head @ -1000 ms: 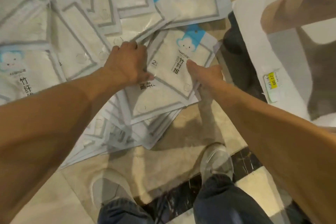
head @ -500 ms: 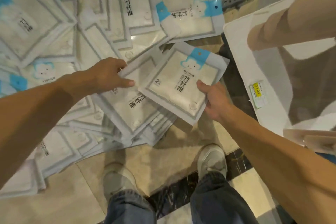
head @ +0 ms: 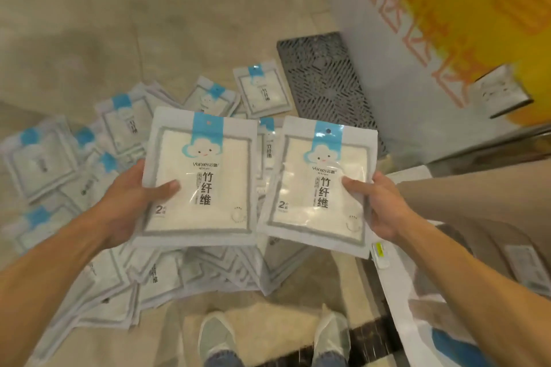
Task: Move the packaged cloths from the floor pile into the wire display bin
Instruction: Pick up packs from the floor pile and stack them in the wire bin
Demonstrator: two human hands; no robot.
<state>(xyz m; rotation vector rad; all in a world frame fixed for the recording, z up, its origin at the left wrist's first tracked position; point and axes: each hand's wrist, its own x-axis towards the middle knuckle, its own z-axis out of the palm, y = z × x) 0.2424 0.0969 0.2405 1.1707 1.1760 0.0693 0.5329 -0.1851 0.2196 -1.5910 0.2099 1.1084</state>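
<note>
Nearest: two pale shoes (head: 332,334) on the tile floor (head: 89,24), toes at the edge of the pile.

Just above them, both hands are now up off the floor w/ one pack each, where half a sec ago they were down in the pile, fingers on packs lying flat. Left hand (head: 128,199) grips the left pack (head: 199,179) by its left edge, thumb across the front, fingers curled behind. Right hand (head: 378,205) grips the right pack (head: 322,188) by its right edge, same way, thumb on the front film. Both packs are held face-up, blue headers away from the person, side by side, nearly touching.

Below and beyond: the floor pile (head: 98,164) is big, dozens of packs overlapping, spreading left and towards the shoes. A lone pack (head: 262,89) lies just beside the dark floor grate (head: 325,86).

Far right: a white panel w/ red lettering (head: 417,33) and yellow behind it. No wire bin clearly visible; can't tell where it is.

Meaning: pick is done, two packs secured. Next prob a turn and carry to the bin. Lots left, so the task is early.
</note>
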